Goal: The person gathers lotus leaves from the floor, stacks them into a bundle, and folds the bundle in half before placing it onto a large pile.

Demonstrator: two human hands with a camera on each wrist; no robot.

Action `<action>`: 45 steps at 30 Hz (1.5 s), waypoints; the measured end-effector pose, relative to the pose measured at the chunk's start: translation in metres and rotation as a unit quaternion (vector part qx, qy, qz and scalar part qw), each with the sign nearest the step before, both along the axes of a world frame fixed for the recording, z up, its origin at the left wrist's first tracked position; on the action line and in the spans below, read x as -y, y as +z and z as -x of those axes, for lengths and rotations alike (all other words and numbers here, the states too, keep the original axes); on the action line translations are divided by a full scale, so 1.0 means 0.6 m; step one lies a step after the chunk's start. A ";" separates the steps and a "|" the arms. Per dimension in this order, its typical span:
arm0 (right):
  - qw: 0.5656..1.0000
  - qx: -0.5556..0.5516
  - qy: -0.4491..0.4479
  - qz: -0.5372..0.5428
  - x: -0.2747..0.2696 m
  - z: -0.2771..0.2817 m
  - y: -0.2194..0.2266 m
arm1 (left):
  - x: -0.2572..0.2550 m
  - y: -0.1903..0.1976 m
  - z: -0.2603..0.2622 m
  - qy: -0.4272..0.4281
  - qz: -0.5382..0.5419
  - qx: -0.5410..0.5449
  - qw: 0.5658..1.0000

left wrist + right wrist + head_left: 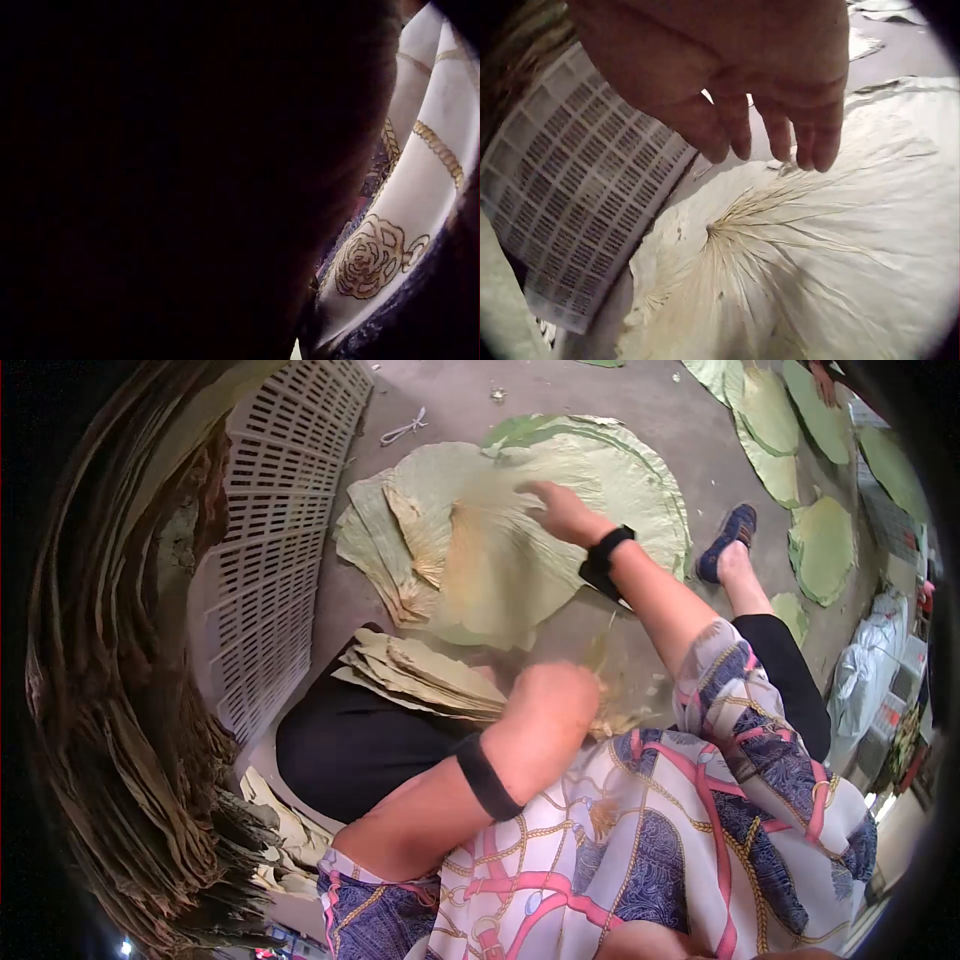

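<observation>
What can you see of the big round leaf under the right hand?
The big round leaf is pale green and dried, papery and wrinkled, with veins fanning out from a yellowish centre. It lies flat on the grey floor, on top of other such leaves, with folded leaves overlapping its left edge. The right hand reaches over it with straight fingers; the head view suggests touch, the wrist view shows them just above it.

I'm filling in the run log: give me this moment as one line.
right hand: open, fingers over flat round leaf | left hand: on folded leaves in lap, grip unclear | slotted white crate beside
</observation>
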State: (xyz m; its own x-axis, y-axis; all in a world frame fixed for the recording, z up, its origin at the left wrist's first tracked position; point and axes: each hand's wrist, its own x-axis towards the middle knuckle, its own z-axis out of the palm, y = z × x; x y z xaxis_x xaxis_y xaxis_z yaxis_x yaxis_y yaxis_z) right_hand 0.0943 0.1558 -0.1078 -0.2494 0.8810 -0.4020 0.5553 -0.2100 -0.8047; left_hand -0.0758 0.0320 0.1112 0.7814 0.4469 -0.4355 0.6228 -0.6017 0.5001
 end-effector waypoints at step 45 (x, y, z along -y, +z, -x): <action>0.912 -0.215 -0.061 0.344 0.176 -0.125 0.128 | -0.022 0.003 -0.015 -0.001 -0.017 0.070 0.997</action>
